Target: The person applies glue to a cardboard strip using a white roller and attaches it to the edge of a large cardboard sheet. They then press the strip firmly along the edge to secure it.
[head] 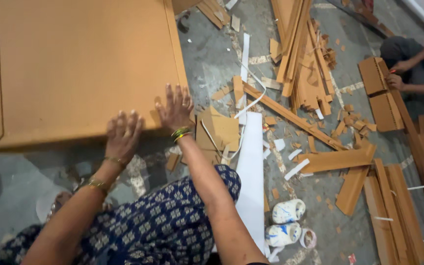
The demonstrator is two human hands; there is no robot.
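Note:
A large flat brown cardboard panel (74,64) lies on the grey floor at the upper left. My left hand (122,135) rests flat on its near edge, fingers spread. My right hand (175,105) presses palm down on the panel's near right corner, fingers apart. Both wrists wear bangles. Neither hand grips anything. My knee in blue patterned cloth (168,221) is below the hands.
Cardboard strips and scraps (305,64) litter the floor to the right, with a long white sheet (251,167) beside my right arm. Two tape rolls (285,223) lie near it. Another person's hands (398,73) hold folded cardboard (381,93) at the far right.

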